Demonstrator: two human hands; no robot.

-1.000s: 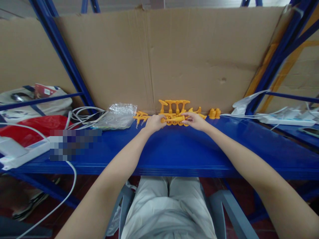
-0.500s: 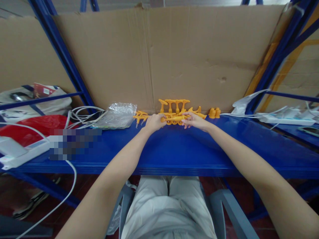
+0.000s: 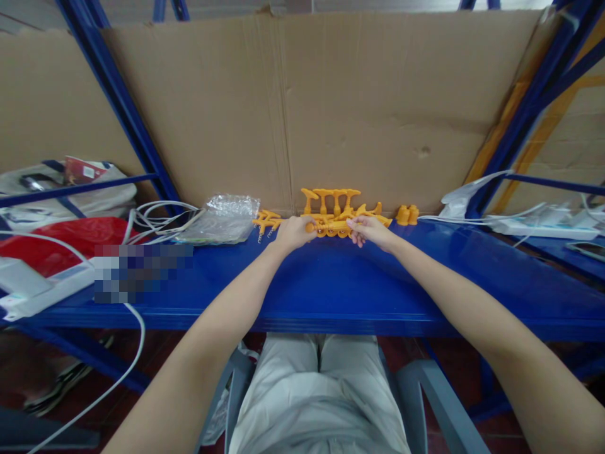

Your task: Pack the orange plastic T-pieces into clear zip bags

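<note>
My left hand (image 3: 295, 233) is closed at the left end of a row of yellow plastic parts (image 3: 332, 232), thumb and fingers pinching a rounded yellow piece (image 3: 310, 227). At the right end, my right hand (image 3: 371, 231) pinches a yellow part, mostly hidden by its fingers. Behind the hands stand several yellow T-shaped handles (image 3: 336, 200) against the cardboard. Yellow corkscrews (image 3: 267, 219) with bare metal spirals lie left of my left hand. Two yellow bell-like caps (image 3: 407, 215) stand upright, right of my right hand.
A cardboard panel (image 3: 359, 94) backs the blue table (image 3: 307, 290). Clear plastic bags (image 3: 224, 217), white cables (image 3: 163, 214), a red bag (image 3: 57, 243) and a power strip (image 3: 51, 293) crowd the left. Another power strip (image 3: 543, 224) lies right. Someone's shoe (image 3: 61, 384) shows below left.
My right hand has shifted slightly, its fingers drawn closer together at the yellow parts. The left hand stays in nearly the same place.
</note>
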